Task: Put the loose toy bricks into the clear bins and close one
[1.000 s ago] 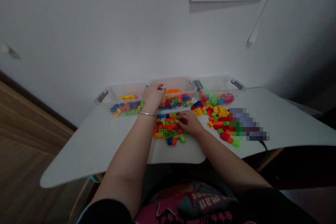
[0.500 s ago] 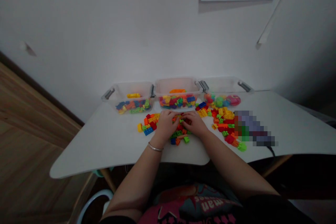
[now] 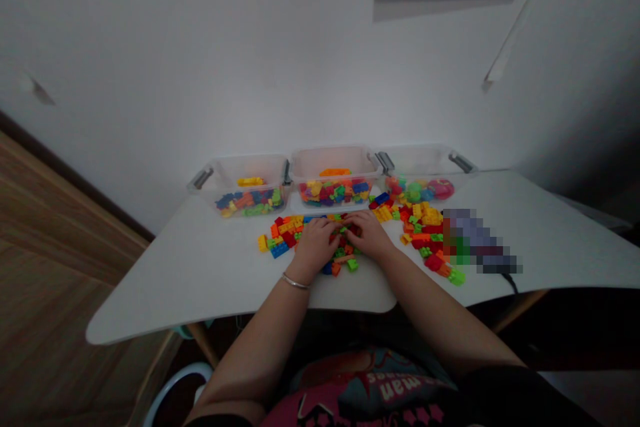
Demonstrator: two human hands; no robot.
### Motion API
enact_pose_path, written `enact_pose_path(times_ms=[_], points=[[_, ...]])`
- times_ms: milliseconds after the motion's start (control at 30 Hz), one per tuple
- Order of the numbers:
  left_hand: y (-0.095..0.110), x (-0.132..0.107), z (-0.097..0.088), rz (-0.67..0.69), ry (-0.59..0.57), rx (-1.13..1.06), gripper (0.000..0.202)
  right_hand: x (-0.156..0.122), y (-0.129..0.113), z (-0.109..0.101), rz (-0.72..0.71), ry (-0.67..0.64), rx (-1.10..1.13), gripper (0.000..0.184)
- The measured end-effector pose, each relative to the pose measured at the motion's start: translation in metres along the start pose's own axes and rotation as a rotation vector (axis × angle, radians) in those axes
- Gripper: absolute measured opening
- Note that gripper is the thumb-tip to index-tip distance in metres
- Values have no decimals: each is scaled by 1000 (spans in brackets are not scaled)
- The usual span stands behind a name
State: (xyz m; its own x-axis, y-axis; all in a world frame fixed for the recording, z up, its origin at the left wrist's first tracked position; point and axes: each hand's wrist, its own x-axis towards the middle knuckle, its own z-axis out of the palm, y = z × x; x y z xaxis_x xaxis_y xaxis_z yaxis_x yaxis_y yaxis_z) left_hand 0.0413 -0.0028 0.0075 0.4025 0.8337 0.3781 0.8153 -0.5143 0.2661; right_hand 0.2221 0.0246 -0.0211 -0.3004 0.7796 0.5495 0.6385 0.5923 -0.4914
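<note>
Both hands meet over a pile of colourful toy building bricks (image 3: 345, 259) on the white table. My left hand (image 3: 316, 240), a silvery bangle at its wrist, has its fingers curled inward. My right hand (image 3: 369, 235) faces it from the other side, fingers bent and fingertips close to those of the left. They close on a small building brick between them; its colour and shape are mostly hidden by the fingers. More bricks lie left of my left hand, among them a blue brick (image 3: 279, 250) and a yellow brick (image 3: 263, 243).
Three clear plastic bins stand along the wall: a left bin (image 3: 245, 167) and a middle bin (image 3: 333, 159) with bricks, and a right bin (image 3: 425, 160) with rounded toys. Loose bricks (image 3: 423, 237) spread to the right, beside a blurred-out object (image 3: 475, 240) with a cord.
The view has shifted slightly. My left hand has turned and lowered a little over the bricks, and a blue brick shows behind its fingers. The right hand stays nearly in place.
</note>
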Motion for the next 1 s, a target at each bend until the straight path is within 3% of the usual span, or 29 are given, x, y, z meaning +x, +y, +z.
enact_pose_path(times_ms=[467, 833, 1000], points=[[2, 5, 2, -75, 26, 40, 21, 2, 1, 0, -18, 40, 17, 14], [-2, 12, 3, -118, 48, -69, 10, 2, -9, -8, -114, 97, 92, 9], [1, 11, 1, -106, 21, -39, 15, 1, -3, -6, -50, 80, 57, 12]])
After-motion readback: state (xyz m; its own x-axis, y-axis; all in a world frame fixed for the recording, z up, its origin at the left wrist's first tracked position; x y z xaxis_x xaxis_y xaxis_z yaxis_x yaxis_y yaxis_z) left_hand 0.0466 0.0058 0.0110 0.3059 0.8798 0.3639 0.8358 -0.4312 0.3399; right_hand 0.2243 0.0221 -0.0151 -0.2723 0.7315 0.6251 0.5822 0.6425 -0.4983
